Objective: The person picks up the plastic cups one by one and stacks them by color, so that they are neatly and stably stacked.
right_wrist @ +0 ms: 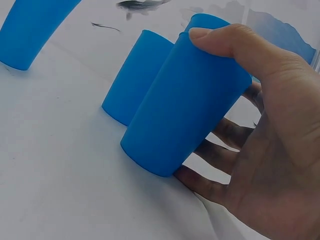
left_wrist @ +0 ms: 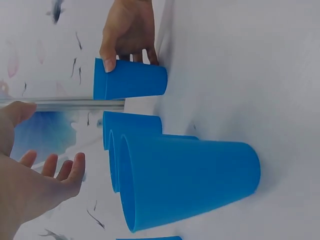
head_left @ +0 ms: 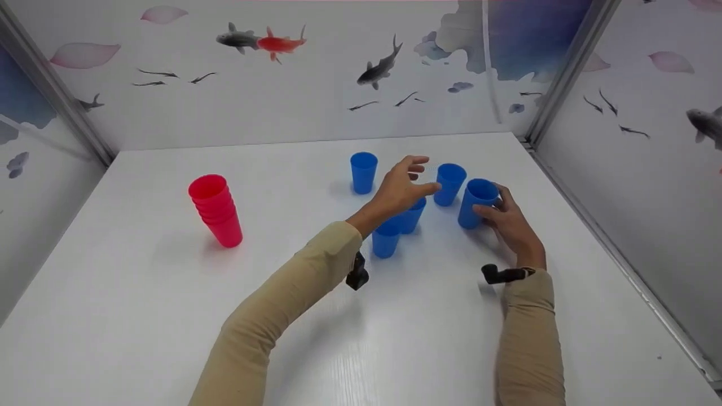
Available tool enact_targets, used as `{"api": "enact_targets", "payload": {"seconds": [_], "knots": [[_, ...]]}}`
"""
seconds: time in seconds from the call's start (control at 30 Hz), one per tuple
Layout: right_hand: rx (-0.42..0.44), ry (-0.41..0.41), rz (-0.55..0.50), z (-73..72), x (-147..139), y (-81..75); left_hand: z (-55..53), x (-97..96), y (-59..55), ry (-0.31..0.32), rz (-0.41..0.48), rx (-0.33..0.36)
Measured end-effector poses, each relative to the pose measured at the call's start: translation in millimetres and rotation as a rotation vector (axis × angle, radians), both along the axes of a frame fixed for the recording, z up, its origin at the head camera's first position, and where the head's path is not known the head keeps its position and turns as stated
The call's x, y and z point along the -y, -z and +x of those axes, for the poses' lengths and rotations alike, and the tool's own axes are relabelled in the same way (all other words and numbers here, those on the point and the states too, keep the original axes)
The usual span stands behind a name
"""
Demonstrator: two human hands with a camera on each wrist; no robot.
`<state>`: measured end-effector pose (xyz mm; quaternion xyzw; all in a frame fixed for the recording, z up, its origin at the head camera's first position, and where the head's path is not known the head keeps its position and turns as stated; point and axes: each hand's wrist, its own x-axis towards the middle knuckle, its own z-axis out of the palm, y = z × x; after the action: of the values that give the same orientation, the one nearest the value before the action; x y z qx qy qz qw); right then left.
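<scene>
On the right side of the table, my right hand [head_left: 512,225] holds a blue cup [right_wrist: 182,100], thumb near the rim and the other fingers round the far side. That cup looks nearly upright, its base close to the tabletop. My left hand [head_left: 396,190] hovers with nothing in it, fingers loosely spread, above the blue cups. Its thumb overlaps another upright blue cup [head_left: 449,189] in the head view. Beneath the left hand and wrist stand a front blue cup [head_left: 385,243] and one just behind it [head_left: 413,219], both partly hidden. Farther back is a separate blue cup [head_left: 364,173].
A nested stack of red cups [head_left: 225,223] stands on the left of the white table [head_left: 141,316]. Panels with painted fish enclose the back and sides, and a metal rail [head_left: 626,270] runs along the right edge.
</scene>
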<state>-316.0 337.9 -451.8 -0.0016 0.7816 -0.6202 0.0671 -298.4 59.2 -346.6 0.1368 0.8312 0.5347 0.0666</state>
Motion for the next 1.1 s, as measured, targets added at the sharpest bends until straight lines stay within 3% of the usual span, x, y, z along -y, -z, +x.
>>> {"api": "enact_targets", "payload": {"seconds": [0.2, 0.43, 0.8, 1.1], "knots": [[0.005, -0.013, -0.007, 2.8, -2.7, 0.2, 4.7, 18.6, 1.1, 0.028, 0.028, -0.031], [0.011, -0.008, -0.005, -0.4, -3.3, 2.5, 12.6, 38.1, 3.9, 0.056, -0.023, -0.06], [0.017, -0.015, -0.056, -1.2, -2.6, 2.2, 19.4, 64.5, 31.2, 0.066, -0.008, -0.058], [0.031, -0.003, -0.018, -2.0, -1.2, 0.7, 26.6, 77.7, 55.2, 0.068, -0.01, -0.017]]}}
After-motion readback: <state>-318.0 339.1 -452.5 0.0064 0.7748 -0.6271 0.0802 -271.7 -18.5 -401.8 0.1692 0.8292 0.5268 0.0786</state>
